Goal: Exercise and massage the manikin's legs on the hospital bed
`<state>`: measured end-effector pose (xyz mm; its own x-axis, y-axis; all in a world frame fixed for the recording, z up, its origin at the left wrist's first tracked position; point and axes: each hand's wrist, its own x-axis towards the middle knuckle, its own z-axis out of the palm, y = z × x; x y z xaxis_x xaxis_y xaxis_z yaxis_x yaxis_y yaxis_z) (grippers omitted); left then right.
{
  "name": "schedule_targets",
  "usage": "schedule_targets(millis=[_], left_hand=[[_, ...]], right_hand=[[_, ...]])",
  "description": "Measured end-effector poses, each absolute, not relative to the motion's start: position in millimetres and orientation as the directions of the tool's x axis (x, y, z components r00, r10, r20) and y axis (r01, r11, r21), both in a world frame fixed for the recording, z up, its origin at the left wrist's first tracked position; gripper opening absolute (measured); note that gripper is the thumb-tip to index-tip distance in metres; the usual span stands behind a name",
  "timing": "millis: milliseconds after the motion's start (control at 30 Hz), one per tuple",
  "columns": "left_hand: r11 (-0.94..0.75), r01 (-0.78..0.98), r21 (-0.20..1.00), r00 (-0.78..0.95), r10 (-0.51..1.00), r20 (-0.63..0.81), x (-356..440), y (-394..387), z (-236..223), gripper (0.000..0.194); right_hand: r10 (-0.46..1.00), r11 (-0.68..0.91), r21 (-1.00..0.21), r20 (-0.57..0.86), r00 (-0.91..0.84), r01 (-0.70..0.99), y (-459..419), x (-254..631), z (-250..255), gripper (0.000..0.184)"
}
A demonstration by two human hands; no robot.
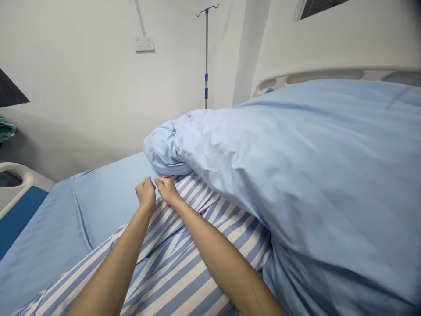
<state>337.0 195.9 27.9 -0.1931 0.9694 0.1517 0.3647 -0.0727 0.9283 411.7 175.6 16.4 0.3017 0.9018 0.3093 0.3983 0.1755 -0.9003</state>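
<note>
Head view: working two fists close together, right by the striped cloth (pixel 184 281).
Got the left hand (pixel 145 192) and right hand (pixel 167 190) curled up tight, fingers folded in, knuckles nearly meeting; can't tell about any cloth pinched inside. See the striped cloth spread under the forearms, partly beneath the bunched blue quilt (pixel 296 153), on top of the bed sheet (pixel 108 184). Looks like a gather-or-hold stage, tbh; would call for keeping both fists level and clear of the quilt's edge in any next move.
</note>
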Motion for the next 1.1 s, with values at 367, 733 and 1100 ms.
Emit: schedule_targets(millis=[367,733,1100], left_hand=[[-0.178,0.597,0.782,-0.034,0.969,0.247,345,177,13,0.032],[-0.229,0.585,0.778,-0.039,0.950,0.309,349,175,6,0.034],[-0.254,0.450,0.856,-0.198,0.907,0.373,380,187,37,0.031]], right_hand=[[0.835,0.181,-0.696,0.482,0.265,0.695,155,415,45,0.033],[0.840,0.066,-0.791,0.373,0.394,0.608,158,437,28,0.035],[0.797,0.157,-0.937,0.306,0.520,0.312,173,445,21,0.036]])
